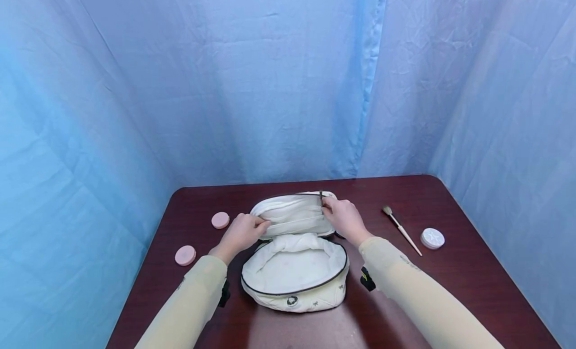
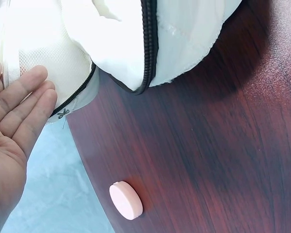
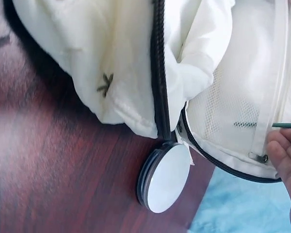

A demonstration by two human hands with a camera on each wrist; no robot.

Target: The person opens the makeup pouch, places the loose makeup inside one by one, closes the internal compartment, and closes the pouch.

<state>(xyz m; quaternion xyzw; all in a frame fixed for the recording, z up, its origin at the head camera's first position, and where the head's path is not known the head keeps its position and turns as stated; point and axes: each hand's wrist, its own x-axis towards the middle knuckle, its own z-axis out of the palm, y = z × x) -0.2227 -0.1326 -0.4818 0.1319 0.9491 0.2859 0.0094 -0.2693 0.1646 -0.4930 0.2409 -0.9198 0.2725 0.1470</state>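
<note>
A white cosmetic bag (image 1: 292, 301) with black zipper trim lies unzipped, its lid (image 1: 292, 214) folded back. Inside the lid is a mesh pocket (image 3: 223, 107). My left hand (image 1: 243, 233) pinches the pocket's edge at the lid's left side; its fingers (image 2: 26, 99) lie against the mesh. At the lid's right side, my right hand (image 1: 345, 219) pinches a thin stick, dark at its upper end. The right wrist view shows this green stick (image 3: 283, 125) with one end behind the mesh, near a zipper pull (image 3: 258, 158). Its full shape is hidden.
Two pink round cases (image 1: 220, 220) (image 1: 185, 255) lie left of the bag. A makeup brush (image 1: 402, 231) and a white round case (image 1: 433, 238) lie to the right. A round dark-rimmed case (image 3: 167, 177) with a pale face stands by the bag's hinge. Blue curtains surround the table.
</note>
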